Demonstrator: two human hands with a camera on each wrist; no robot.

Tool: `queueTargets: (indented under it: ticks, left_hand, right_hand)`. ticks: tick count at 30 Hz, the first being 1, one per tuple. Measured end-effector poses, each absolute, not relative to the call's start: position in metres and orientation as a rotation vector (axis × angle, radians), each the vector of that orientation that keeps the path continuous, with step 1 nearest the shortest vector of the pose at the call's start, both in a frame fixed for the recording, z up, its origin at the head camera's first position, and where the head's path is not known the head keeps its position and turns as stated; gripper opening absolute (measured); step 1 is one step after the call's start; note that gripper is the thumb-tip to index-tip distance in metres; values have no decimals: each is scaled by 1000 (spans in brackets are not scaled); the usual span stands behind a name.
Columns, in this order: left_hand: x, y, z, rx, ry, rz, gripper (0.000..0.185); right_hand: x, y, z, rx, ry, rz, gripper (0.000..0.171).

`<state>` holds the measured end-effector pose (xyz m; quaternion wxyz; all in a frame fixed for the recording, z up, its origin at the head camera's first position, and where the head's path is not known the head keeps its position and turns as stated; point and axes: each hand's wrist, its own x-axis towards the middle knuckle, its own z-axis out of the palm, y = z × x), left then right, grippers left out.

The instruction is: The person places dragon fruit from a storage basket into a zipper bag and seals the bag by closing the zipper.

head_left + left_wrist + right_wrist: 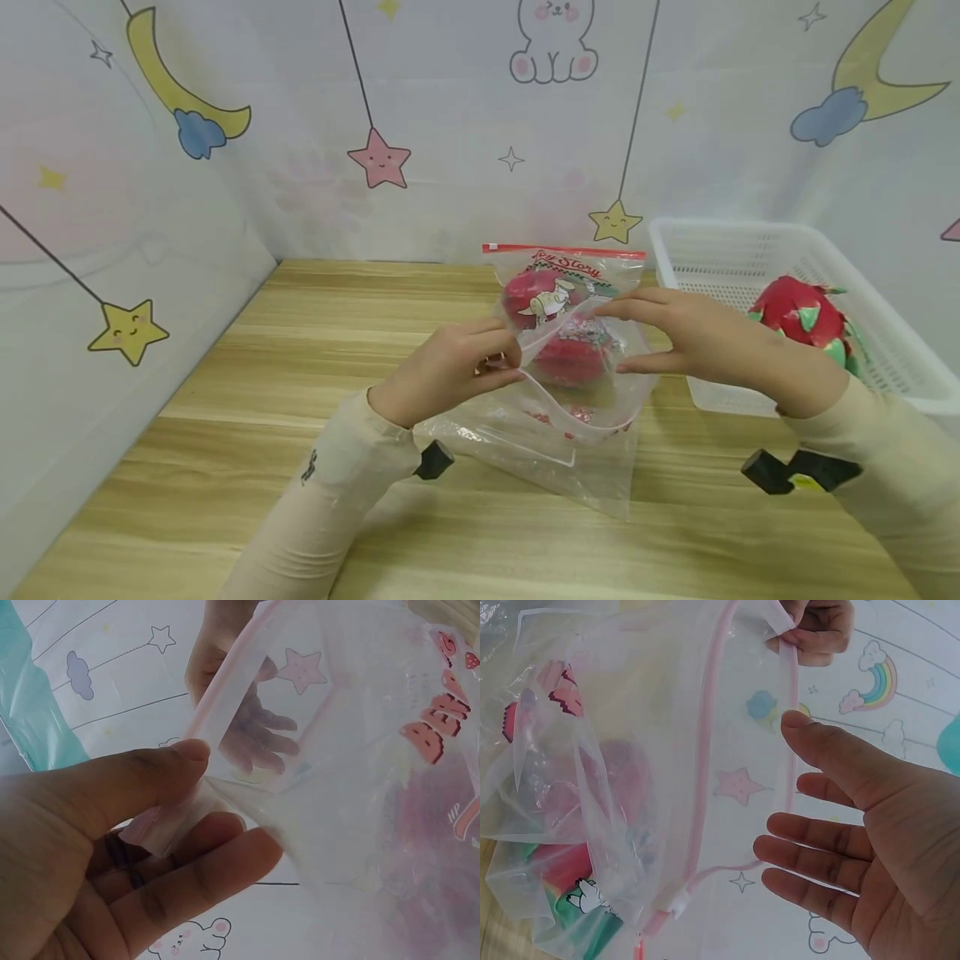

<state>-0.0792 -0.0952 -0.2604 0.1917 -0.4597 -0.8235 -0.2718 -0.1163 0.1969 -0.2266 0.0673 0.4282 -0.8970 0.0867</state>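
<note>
A clear zip bag [581, 423] with a pink rim lies in front of me, its mouth spread wide. My left hand [472, 358] pinches the left edge of that rim; in the left wrist view the plastic folds between thumb and fingers. On the right of the mouth, my right hand [675, 333] has its fingers extended and spread, holding nothing; the right wrist view shows the fingertips close to the rim. A red dragon fruit [570, 360] shows through the zip bag's plastic. Behind it, a red-topped zip bag [630, 258] has another dragon fruit [521, 292] inside.
To the right stands a white perforated basket [892, 321] with a red dragon fruit [798, 310] with green scales in it. The wooden table [360, 308] runs back to a cloth wall [450, 100] printed with stars and moons.
</note>
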Motion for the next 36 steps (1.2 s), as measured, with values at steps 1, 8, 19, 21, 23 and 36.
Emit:
queueTargets:
  ticks: [1,8,19,21,23,36]
  left_hand:
    - [-79,-95,-260,-1290,-2314,-761,18]
    - [-80,-95,-260,-1284,-2319,-764,17]
    - [-80,-96,-260,-1272,-2331,-747,17]
    - [-80,-96,-260,-1271,-2333,-750,17]
    - [-80,-96,-260,-1269,-2335,-753,17]
    - [-81,-96,-260,-1278,-2314,-751,16]
  right_hand:
    - [-117,198,-226,1283,-2701,269,61]
    - [-120,205,-225,1262,-2649,317,57]
    - [-132,215,-228,1220,-2631,335,56]
    - [-133,217,-228,1201,-2647,332,55]
    - [-135,220,-229,1174,-2668,328,55]
    - [-151,235,-237,1081,-2743,321,55]
